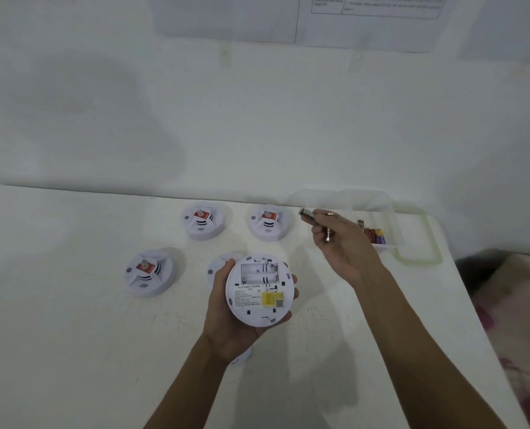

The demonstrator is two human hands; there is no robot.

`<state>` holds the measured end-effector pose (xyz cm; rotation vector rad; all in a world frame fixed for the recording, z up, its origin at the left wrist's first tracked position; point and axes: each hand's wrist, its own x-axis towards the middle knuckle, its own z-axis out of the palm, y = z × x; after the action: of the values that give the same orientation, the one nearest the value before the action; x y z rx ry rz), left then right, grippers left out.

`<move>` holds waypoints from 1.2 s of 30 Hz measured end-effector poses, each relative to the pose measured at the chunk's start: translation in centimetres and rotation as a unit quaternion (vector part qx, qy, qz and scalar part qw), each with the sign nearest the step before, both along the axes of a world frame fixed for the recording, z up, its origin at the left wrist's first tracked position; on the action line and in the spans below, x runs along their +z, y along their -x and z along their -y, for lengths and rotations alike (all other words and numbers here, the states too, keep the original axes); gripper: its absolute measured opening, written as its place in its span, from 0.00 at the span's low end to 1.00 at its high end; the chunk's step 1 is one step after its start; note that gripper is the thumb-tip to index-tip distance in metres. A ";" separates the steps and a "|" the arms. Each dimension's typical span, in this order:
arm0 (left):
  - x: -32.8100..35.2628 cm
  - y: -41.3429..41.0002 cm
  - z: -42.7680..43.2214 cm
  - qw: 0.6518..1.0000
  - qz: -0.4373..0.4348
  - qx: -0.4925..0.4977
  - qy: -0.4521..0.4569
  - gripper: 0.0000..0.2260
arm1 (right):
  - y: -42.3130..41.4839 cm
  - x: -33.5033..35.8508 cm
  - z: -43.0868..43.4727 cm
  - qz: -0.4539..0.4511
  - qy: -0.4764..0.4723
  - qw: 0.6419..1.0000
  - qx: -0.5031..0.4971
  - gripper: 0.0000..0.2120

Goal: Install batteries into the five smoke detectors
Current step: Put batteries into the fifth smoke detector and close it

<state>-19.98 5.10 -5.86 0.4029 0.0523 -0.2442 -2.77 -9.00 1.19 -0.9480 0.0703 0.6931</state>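
1. Left hand cups a smoke detector from below, thumb on its left rim and fingertips curled over its right rim. It holds the detector above the near middle of the table.
2. Its flat back faces up. The battery bay is open and holds no cells, and a yellow sticker sits below the bay.
3. Right hand is raised over the far right part of the table, fingers pinched round two batteries. One points toward the far edge and the other sticks out below the fingers.
4. Three more detectors stand dome-up, each with a red tag: two near the far edge and one further left, nearer the middle.
5. A fifth detector lies just behind the held one, which covers most of it.
6. A white piece shows under the left wrist, too hidden to name.
7. A clear tub stands at the far right corner, partly behind the right hand, with spare batteries inside.
8. A green-rimmed lid lies against the tub.
9. Printed sheets hang on the white wall beyond the far edge.
10. Pink-patterned fabric lies past the right edge.
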 end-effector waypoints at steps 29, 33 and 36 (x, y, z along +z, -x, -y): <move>1.1 3.7 -8.4 0.994 -0.081 0.062 -0.050 0.34 | 14.6 2.8 -9.8 0.428 0.286 0.857 -0.022 0.08; 1.3 4.7 -9.3 0.996 -0.027 0.069 -0.043 0.28 | 15.5 2.0 -11.1 0.537 0.338 0.773 0.022 0.07; 1.2 4.7 -10.2 0.993 -0.019 0.093 -0.070 0.25 | 15.8 1.4 -11.8 0.646 0.382 0.659 0.054 0.10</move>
<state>-24.72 15.26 -4.66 0.5304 0.1438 -0.0635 -18.54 2.77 2.55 -2.1055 -1.0593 -0.1054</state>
